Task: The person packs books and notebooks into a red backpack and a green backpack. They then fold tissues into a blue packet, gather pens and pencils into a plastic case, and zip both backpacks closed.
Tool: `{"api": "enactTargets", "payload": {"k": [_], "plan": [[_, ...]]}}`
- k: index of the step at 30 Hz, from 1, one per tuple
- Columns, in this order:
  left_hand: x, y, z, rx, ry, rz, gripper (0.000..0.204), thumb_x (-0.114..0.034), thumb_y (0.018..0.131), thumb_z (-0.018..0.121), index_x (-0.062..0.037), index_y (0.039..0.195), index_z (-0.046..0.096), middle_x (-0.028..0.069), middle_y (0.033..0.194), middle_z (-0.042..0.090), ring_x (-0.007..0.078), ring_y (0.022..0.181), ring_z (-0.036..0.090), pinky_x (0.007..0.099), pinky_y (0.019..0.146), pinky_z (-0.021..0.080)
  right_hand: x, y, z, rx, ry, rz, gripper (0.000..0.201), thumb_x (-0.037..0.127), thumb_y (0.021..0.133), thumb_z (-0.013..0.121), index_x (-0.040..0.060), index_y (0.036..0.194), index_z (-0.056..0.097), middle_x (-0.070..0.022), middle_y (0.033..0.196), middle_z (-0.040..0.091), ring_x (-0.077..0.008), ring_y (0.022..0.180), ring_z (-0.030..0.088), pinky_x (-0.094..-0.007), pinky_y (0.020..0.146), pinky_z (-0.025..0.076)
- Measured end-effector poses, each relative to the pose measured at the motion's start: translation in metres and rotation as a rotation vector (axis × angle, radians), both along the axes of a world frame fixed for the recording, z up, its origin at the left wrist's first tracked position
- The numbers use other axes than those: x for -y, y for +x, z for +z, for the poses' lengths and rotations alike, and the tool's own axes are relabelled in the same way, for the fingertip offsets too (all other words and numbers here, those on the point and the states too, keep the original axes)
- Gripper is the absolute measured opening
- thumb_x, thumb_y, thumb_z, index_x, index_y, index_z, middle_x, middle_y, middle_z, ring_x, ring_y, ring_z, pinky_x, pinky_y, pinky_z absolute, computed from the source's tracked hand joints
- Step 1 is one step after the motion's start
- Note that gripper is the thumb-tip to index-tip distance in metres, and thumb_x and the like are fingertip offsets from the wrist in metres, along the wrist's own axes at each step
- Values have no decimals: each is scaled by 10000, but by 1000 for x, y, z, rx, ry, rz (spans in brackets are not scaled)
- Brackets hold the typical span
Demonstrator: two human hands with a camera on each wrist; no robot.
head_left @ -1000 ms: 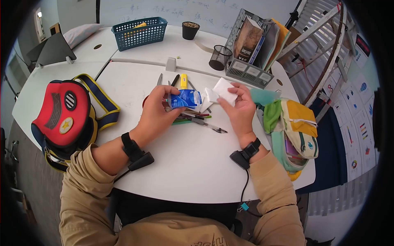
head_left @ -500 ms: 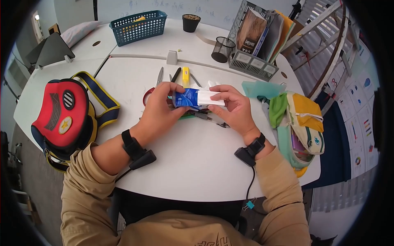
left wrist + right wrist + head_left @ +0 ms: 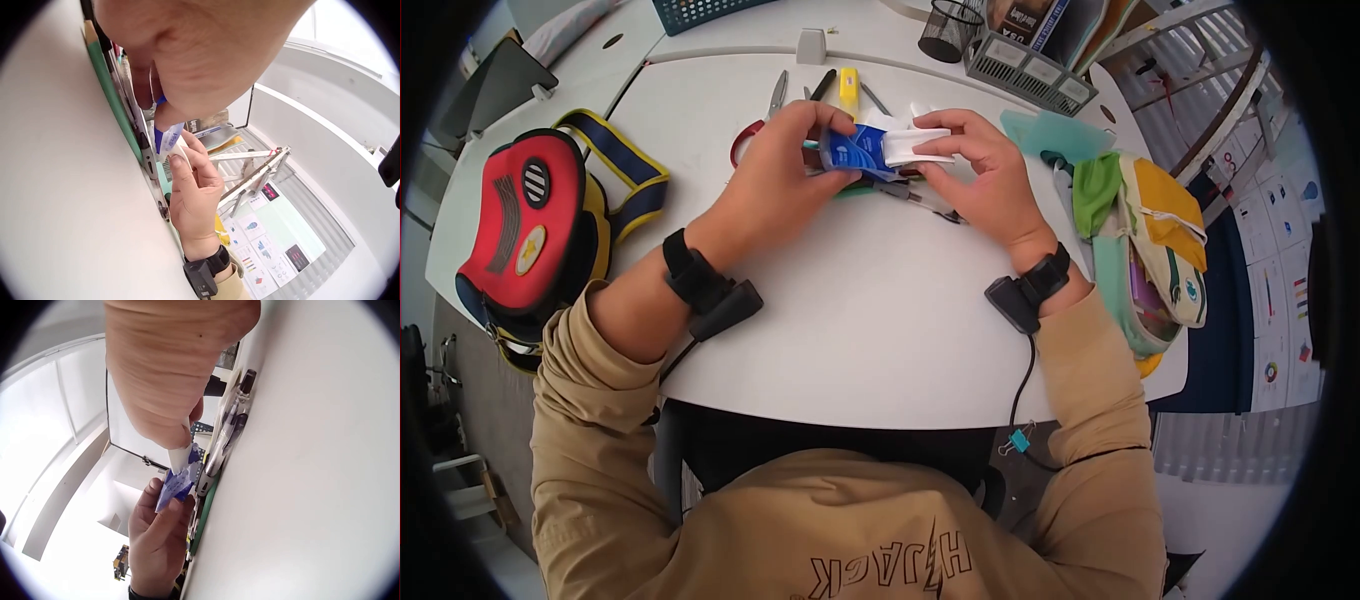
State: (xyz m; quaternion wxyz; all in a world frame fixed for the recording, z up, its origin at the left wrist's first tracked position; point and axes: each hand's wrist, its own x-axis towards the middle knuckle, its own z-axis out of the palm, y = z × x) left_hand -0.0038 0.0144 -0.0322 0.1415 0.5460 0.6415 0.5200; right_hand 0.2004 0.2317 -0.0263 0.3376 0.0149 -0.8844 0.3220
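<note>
In the head view, my left hand holds a blue plastic tissue packet between thumb and fingers. My right hand pinches a folded white tissue against the packet's right end. From the right wrist, the tissue's tip meets the crumpled film at the packet's opening. Both hands are raised over a cluster of stationery. Around it lie scissors with a red handle, a black marker, a yellow highlighter and a pen. A green pencil shows in the left wrist view.
A red backpack lies at the left, its strap towards the middle. To the right is a cream, green and yellow bag. Behind stand a mesh cup, a grey file holder and a teal basket.
My right hand has moved left, bringing the folded tissue from beside the packet to its open end. The left hand keeps hold of the packet. The head view has tilted down.
</note>
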Motion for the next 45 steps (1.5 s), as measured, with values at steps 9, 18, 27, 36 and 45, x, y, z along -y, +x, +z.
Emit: {"api": "enactTargets", "payload": {"k": [9,18,27,36,45], "plan": [[1,-3,4,74,-45,-34,460,75,973,841,-9,1383,650,97,1375,699,161,1212,720,314,1044,633,2,3,6,66,70,12,260,-39,927,833,71,1150,907,-85,1341,785,-255,1194,761,-351,1047,605],[2,1,7,69,-71,-27,476,109,983,815,8,1407,624,109,1395,699,137,1192,727,294,1033,632,4,2,6,72,157,-59,245,1,939,830,90,1157,899,-75,1320,784,-263,1165,763,-346,1010,620],[-3,-4,-5,118,-40,-38,499,70,933,880,-19,1376,667,113,1406,687,225,1288,721,358,1079,659,10,3,7,55,114,9,232,16,933,870,90,1151,895,-56,1301,786,-215,1065,759,-306,889,613],[-1,2,4,113,-89,-26,564,129,949,851,3,1441,607,95,1424,660,149,1278,687,308,1102,622,18,-2,2,142,-295,52,214,70,1049,858,47,1261,868,-9,1242,767,-87,927,695,-260,735,565],[-3,3,2,169,58,-40,604,78,897,925,-24,1403,611,81,1417,654,170,1292,685,318,1089,621,18,-7,5,154,-792,91,460,-13,1037,846,-50,1474,707,-106,1281,718,-124,1057,767,-283,841,722]]}}
